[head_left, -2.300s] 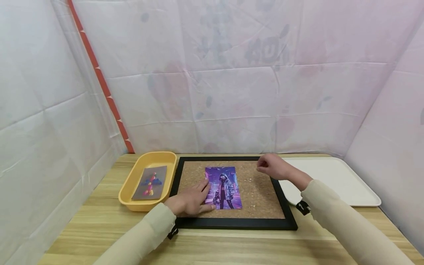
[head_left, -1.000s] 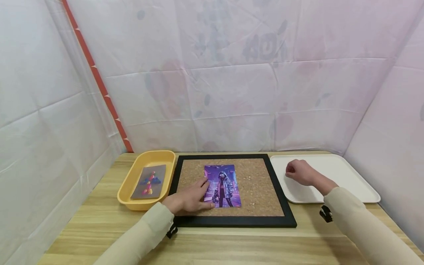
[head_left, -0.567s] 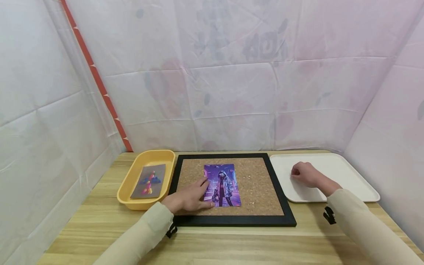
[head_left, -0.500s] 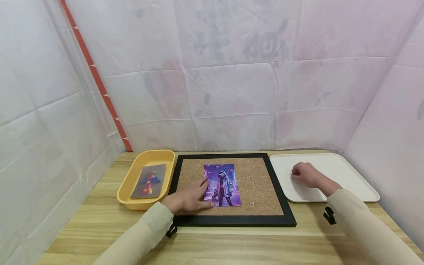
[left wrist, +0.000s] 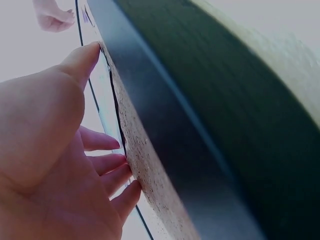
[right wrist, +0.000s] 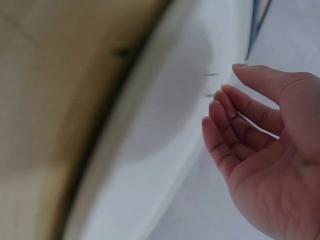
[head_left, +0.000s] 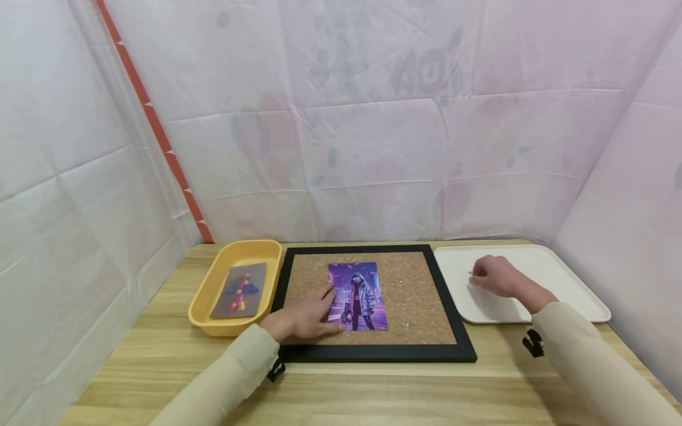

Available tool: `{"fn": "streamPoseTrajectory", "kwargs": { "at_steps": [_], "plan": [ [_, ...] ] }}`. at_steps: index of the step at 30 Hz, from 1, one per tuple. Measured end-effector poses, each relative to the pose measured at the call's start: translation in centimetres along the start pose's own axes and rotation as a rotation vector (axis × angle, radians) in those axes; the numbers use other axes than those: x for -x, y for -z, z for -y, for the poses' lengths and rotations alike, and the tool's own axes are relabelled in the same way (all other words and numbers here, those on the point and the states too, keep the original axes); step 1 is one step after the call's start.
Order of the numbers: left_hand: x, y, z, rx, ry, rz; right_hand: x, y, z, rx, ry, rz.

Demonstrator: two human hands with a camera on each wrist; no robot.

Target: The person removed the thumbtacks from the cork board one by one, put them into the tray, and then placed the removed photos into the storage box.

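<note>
In the head view my left hand rests with outstretched fingers on the left edge of a purple picture card showing a hooded figure. The card lies on a cork board with a black frame. The left wrist view shows the fingertips against the cork surface. My right hand is low over the white tray, fingers bent. In the right wrist view, thumb and index finger are apart, with nothing visible between them. Two tiny thin metallic pieces lie on the tray by the fingertips; their kind is unclear.
A yellow tray stands left of the board, holding a grey picture card with a colourful design. Pale specks show on the cork right of the purple card. White sheeting closes in the wooden table.
My right hand has moved from above the cork board rightward to the white tray, and its fingertips have opened slightly there. My left hand has stayed on the purple card.
</note>
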State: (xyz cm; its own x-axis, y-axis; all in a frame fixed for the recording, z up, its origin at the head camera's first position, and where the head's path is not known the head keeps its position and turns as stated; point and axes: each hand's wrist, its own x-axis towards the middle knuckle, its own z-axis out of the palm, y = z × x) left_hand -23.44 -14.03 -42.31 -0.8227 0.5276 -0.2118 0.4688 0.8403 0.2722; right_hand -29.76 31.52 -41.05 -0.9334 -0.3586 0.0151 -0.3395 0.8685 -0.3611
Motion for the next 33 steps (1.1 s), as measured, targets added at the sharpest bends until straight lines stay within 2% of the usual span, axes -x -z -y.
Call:
{"fn": "streamPoseTrajectory", "kwargs": {
  "at_steps": [5, 10, 24, 33],
  "plan": [
    [0.1, 0.0, -0.1, -0.035, 0.001, 0.013, -0.2, 1.5, 1.5, -0.002, 0.024, -0.036],
    [0.1, 0.1, 0.0, -0.045, 0.007, 0.025, -0.6, 2.1, 3.2, -0.026, 0.065, -0.067],
    [0.5, 0.1, -0.2, -0.054, -0.008, 0.029, -1.6, 1.3, 5.9, -0.124, 0.112, -0.090],
    [0.2, 0.0, -0.2, -0.076, 0.031, 0.062, -2.7, 0.4, 7.4, -0.130, 0.163, -0.100]
  ]
}}
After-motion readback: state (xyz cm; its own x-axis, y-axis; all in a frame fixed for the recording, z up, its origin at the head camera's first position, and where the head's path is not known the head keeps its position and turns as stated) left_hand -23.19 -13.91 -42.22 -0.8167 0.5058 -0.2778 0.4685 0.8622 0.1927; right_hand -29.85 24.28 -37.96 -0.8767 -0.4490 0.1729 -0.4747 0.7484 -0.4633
